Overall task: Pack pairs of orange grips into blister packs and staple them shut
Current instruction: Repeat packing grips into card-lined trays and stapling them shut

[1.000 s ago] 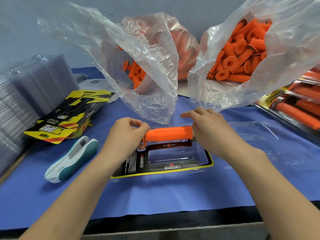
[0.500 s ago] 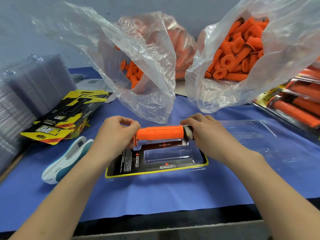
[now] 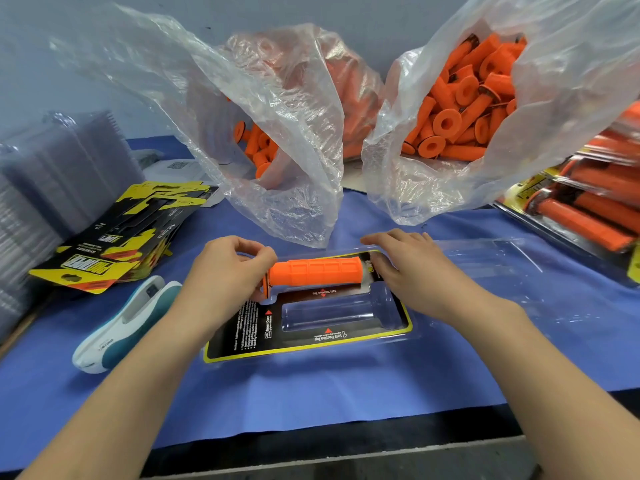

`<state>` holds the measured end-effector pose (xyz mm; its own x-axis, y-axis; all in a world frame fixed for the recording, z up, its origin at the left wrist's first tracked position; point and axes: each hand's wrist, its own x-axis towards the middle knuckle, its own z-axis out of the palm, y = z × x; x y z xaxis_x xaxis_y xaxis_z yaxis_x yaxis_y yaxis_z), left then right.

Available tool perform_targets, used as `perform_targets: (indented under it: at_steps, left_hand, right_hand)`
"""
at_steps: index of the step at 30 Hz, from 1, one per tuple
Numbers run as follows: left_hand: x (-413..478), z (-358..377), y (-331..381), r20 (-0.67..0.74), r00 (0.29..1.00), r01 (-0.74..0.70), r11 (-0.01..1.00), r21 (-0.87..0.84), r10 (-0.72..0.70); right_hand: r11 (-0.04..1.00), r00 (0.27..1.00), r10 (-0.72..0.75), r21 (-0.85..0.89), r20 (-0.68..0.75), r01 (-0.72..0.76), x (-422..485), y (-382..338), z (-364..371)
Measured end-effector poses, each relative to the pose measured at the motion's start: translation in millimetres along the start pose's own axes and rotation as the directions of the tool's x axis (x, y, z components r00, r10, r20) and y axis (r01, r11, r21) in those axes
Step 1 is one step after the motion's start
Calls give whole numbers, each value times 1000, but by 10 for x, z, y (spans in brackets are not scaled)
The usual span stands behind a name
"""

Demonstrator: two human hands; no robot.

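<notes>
One cavity [image 3: 325,317] of the open blister pack [image 3: 308,345] is empty, stapler [image 3: 128,323] untouched beside it. Behind, an orange grip [image 3: 315,271] sits in the far cavity, left hand [image 3: 225,271] pinching its flange, right hand [image 3: 412,268] loosely spread at the other end. Bags of loose grips [image 3: 450,109] wait beyond.

Both bare forearms [image 3: 138,358] reach in from below, left grip [image 3: 225,271] curled up — thumb and fingers pinching the flanged end of the orange handlebar grip [image 3: 315,271]. Meanwhile right grip [image 3: 412,268] sits palm-down, fingers loosely straight, at the other end.
</notes>
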<state>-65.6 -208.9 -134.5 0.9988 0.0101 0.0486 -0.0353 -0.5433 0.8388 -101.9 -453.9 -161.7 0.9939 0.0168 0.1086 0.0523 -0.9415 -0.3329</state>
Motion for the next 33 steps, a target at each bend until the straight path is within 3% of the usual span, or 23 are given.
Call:
perform_targets:
  at_steps: [14, 21, 28, 33]
  left_hand:
    - [14, 77, -47, 77, 995, 69, 997, -29, -66]
    - [-68, 34, -25, 83, 995, -84, 935, 343, 59]
    - [-133, 56, -16, 137, 985, -151, 902, 404, 104]
    - [-159, 82, 7, 99, 988, -149, 880, 452, 117]
  right_hand:
    - [998, 1000, -16, -54, 14, 17, -10, 33, 34]
    - [996, 1000, -20, -83, 19, 21, -12, 29, 38]
    - [995, 999, -23, -94, 22, 25, -28, 6, 28]
    - [993, 1000, -14, -114, 25, 17, -38, -9, 5]
